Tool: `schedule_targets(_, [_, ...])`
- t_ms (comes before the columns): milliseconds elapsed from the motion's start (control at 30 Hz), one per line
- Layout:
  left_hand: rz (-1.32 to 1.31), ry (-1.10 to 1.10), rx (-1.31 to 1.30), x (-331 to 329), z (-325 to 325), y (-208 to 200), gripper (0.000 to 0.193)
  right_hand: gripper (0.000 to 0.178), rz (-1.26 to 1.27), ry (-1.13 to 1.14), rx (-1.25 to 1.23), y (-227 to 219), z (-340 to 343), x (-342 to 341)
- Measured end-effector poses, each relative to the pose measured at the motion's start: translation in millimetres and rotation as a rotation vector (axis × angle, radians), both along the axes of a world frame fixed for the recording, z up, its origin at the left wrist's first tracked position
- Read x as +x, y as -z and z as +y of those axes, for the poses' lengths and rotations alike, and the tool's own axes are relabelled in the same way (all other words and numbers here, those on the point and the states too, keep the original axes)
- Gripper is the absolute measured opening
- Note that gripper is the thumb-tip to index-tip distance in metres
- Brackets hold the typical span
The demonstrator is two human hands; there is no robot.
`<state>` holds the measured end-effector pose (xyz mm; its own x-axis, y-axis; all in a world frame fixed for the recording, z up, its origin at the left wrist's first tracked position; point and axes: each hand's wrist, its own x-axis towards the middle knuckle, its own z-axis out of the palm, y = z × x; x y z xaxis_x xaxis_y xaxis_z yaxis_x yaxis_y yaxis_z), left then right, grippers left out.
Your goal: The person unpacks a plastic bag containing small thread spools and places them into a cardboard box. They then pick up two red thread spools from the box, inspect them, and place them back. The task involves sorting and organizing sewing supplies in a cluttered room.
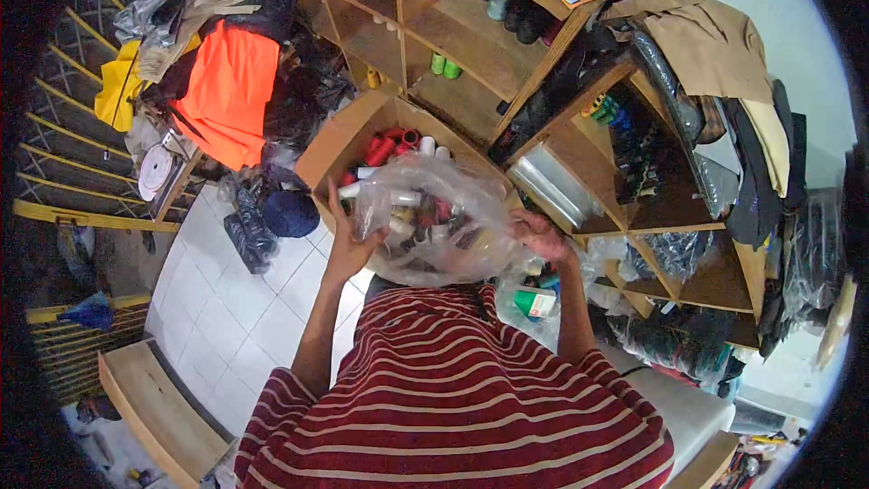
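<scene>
A clear plastic bag (462, 252) with its mouth spread wide is in front of my body, over the near part of a cardboard box (340, 140). My left hand (348, 240) has the bag's left edge between thumb and fingers. On the opposite side, my right hand (540, 237) grips the bag's bunched rim. Through the film I see white and coloured thread spools; whether some lie in the bag or under it, I cannot tell. Red thread spools (391, 145) and white ones (427, 146) show uncovered in the box.
Behind the box stands a wooden shelf (398, 32) with thread spools. Another wooden rack (625, 217) on the right holds plastic-wrapped goods, with folded cloth (697, 41) on top. Orange fabric (231, 95) hangs at the left. A bag with a green-and-white label (534, 303) lies by my right forearm.
</scene>
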<state>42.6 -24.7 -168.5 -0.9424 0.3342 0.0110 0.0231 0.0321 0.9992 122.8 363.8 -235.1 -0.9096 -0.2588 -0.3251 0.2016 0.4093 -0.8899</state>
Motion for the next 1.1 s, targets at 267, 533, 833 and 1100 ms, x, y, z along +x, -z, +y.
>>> schedule_targets(267, [-0.305,0.225,-0.251,1.8,-9.3,32.0,0.063,0.075,0.167,0.057,0.520,-42.6,-46.1,-6.7])
schedule_targets(533, [-0.686,0.127,0.238,5.6,14.3,29.0,0.056,0.074,0.359,-0.506,0.744,-78.2,-178.7,-36.7])
schedule_targets(833, [-0.451,0.289,-0.578,-5.8,9.2,116.1,0.056,0.056,0.768,-0.426,0.621,-27.7,-177.3,-24.5])
schedule_targets(1100, [-0.886,0.413,-0.323,-24.8,14.2,100.1,0.062,0.062,0.792,-0.474,0.635,-70.4,-176.5,-8.4])
